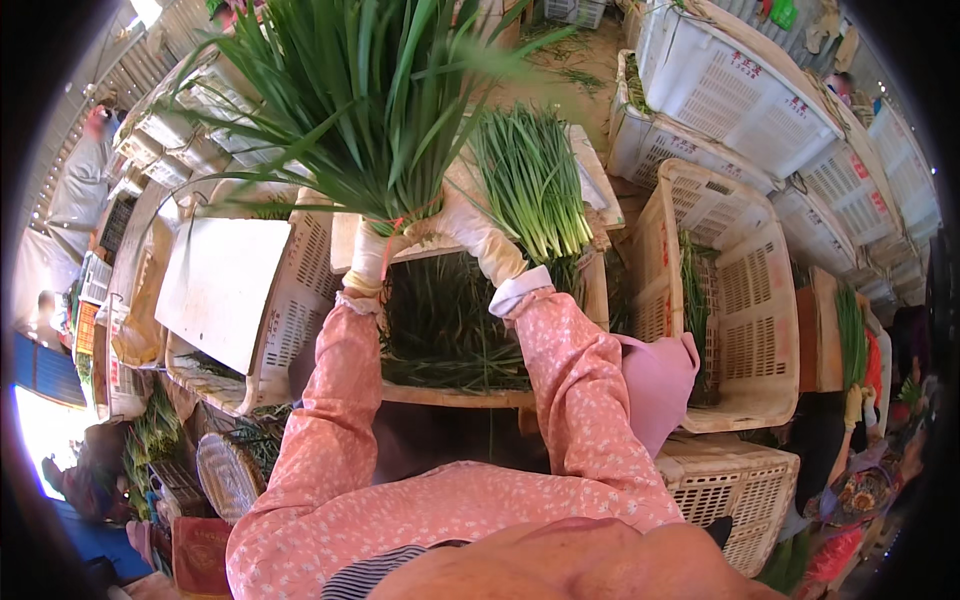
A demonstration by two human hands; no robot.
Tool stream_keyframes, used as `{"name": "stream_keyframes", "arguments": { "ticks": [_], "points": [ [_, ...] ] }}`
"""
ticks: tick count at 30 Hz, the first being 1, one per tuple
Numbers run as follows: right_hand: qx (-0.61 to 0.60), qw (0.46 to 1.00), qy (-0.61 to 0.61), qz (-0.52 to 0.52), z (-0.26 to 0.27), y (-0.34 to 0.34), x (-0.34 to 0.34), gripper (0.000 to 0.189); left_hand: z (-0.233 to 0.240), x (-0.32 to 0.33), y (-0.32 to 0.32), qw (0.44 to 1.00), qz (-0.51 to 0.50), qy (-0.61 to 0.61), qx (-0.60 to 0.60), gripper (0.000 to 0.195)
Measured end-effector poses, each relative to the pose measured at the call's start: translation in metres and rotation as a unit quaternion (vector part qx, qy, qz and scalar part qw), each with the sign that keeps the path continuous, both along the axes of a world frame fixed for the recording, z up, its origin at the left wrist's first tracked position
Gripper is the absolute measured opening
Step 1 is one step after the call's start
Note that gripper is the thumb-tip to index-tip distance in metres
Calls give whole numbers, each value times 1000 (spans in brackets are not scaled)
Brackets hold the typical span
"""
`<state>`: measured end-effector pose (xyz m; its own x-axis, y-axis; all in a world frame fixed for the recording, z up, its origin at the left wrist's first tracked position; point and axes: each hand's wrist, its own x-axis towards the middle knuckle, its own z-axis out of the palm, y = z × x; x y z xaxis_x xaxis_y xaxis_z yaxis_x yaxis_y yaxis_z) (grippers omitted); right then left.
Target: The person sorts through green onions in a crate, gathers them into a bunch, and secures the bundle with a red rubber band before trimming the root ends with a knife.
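Note:
A large bundle of green leafy chives [375, 127] stands upright before me, its leaf tips fanning out away from me. Around its lower part runs a thin red-orange band [397, 223] with a loose end hanging down. My left hand [373, 251], in a pale glove, grips the bundle's base. From the other side my gloved right hand [476, 229] clasps it too, its fingers partly hidden behind the leaves. Just right of it, a second bunch of chives [532, 180] lies on a board [598, 176], pale stem ends towards me.
Below my hands is an open container [457, 396] holding loose dark-green leaves. To the right stands an open white plastic crate [757, 277]; stacked crates [742, 75] rise behind it. A white board [221, 289] covers a crate at left. Another person's gloved hands [860, 405] show at far right.

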<state>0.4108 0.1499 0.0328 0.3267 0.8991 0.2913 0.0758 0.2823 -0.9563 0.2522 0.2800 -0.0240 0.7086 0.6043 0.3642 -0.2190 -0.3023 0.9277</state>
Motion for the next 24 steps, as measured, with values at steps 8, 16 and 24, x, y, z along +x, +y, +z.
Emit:
{"name": "stream_keyframes", "arguments": {
  "ticks": [8, 16, 24],
  "points": [
    [16, 999, 39, -19, -46, 3, -10, 59, 25, -22, -27, 991, -57, 88, -81, 59],
    [-182, 976, 111, -54, -28, -85, -44, 68, 52, -85, -77, 920, -46, 281, -271, 65],
    [-17, 973, 179, -146, -102, -40, 5, 74, 31, -31, -16, 981, 160, 8, -107, 81]
  ]
}}
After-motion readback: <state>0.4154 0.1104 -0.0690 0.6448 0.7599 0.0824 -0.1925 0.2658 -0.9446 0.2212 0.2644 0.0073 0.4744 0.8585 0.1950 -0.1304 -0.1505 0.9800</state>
